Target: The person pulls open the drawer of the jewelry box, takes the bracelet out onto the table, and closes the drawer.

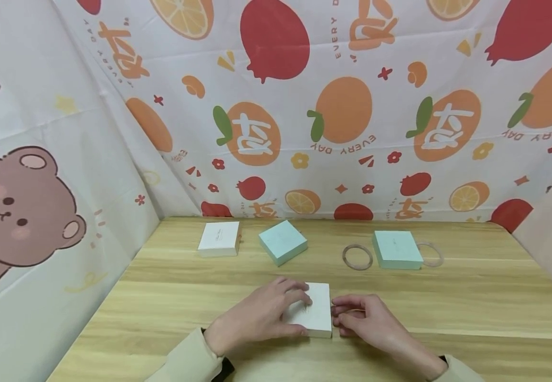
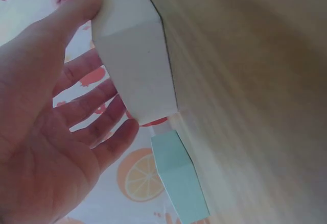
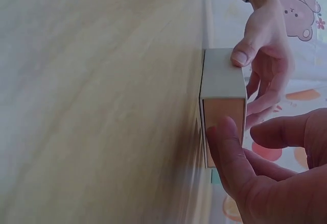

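Note:
A small flat white box (image 1: 321, 313) lies on the wooden table between both hands. My left hand (image 1: 266, 310) holds it from the left, thumb at the near top edge and bent fingers over the lid. At the box's right end, my right hand (image 1: 369, 321) has its fingertips close together. In the right wrist view, those fingertips overlap the orange-pink drawer face (image 3: 219, 109) framed by the white sleeve. The right thumb (image 3: 273, 133) stands apart from the box.
Behind, a white box (image 1: 220, 237) stands at the left and a mint box (image 1: 283, 241) beside it. Farther right are a dark ring-shaped bangle (image 1: 344, 258), another mint box (image 1: 397, 249) and a pale bangle (image 1: 440, 259). A printed fruit cloth (image 1: 300, 132) hangs along the table's back edge.

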Demonstrator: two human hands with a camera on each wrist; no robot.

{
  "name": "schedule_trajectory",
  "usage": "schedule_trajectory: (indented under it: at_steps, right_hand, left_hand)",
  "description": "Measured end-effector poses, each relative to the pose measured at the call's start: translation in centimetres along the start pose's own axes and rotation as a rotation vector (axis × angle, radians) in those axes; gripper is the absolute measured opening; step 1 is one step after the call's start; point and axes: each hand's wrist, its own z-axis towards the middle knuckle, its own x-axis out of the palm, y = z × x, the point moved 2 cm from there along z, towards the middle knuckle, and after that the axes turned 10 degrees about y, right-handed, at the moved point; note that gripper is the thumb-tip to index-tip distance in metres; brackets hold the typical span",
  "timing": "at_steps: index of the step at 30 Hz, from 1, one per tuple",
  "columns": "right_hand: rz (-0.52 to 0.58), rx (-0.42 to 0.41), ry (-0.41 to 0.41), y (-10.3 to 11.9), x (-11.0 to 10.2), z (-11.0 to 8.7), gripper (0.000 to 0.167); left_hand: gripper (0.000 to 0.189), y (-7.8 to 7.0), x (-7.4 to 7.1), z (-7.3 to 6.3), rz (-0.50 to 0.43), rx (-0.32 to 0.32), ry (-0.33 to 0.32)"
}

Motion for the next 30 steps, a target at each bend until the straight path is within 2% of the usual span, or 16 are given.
schedule_trajectory:
  at_steps: [8, 18, 24, 30]
  right_hand:
    - [-0.018, 0.017, -0.059, -0.3, -1.0, -0.6, 0.037]
    - [-0.042, -0.008, -0.047, -0.7, -1.7, -1.0, 0.035]
    - [-0.041, -0.005, -0.044, -0.7, -1.8, -1.0, 0.034]
    - [-0.033, -0.011, -0.031, -0.7, -1.8, -1.2, 0.034]
  left_hand:
    - [0.044, 0.6, -0.2, 1.7, -0.039, 0.000, 0.023]
    - [0.043, 2.1, -0.8, 4.3, -0.083, -0.025, 0.034]
    - [0.042, 3.2, -1.2, 5.9, -0.089, 0.001, 0.017]
    - [0.043, 4.2, -1.6, 7.3, -0.093, -0.014, 0.017]
